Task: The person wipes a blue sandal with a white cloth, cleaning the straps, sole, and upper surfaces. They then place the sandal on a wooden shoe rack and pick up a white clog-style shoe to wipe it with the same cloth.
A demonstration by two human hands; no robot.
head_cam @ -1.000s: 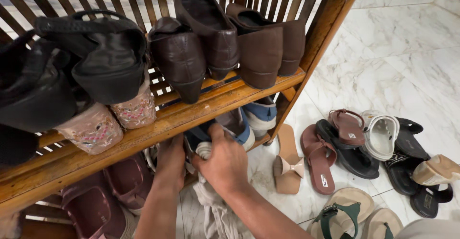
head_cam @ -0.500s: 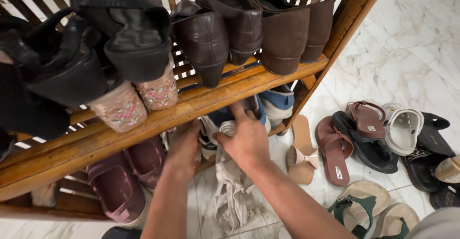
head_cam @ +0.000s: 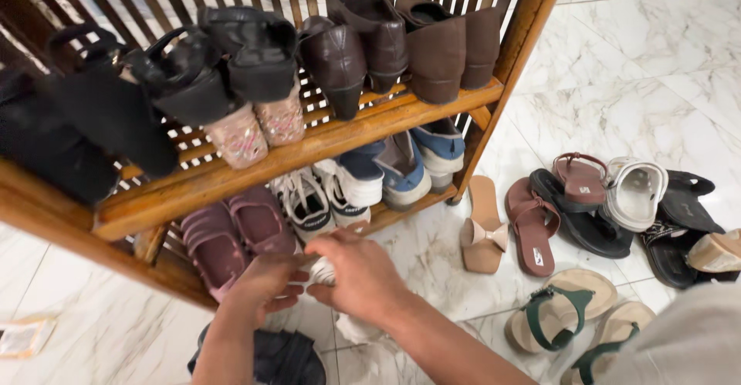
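My left hand (head_cam: 266, 285) and my right hand (head_cam: 359, 273) meet low in front of a wooden shoe rack (head_cam: 309, 150), both closed around a crumpled white cloth (head_cam: 323, 271). More of the cloth hangs below my right wrist onto the floor. Just beyond my hands, on the rack's bottom shelf, stand a pair of white lace-up sneakers (head_cam: 316, 196), a maroon pair (head_cam: 235, 231) and blue-and-white sneakers (head_cam: 401, 165).
The upper shelf holds black heeled sandals (head_cam: 185, 69), pink floral shoes (head_cam: 258, 126) and dark brown shoes (head_cam: 386, 34). Several sandals and slippers (head_cam: 594, 207) lie scattered on the marble floor to the right. A dark cloth (head_cam: 285, 358) lies by my left forearm.
My hands have drawn back out of the bottom shelf toward me and now hold the white cloth together in front of the rack. The view has shifted left and back.
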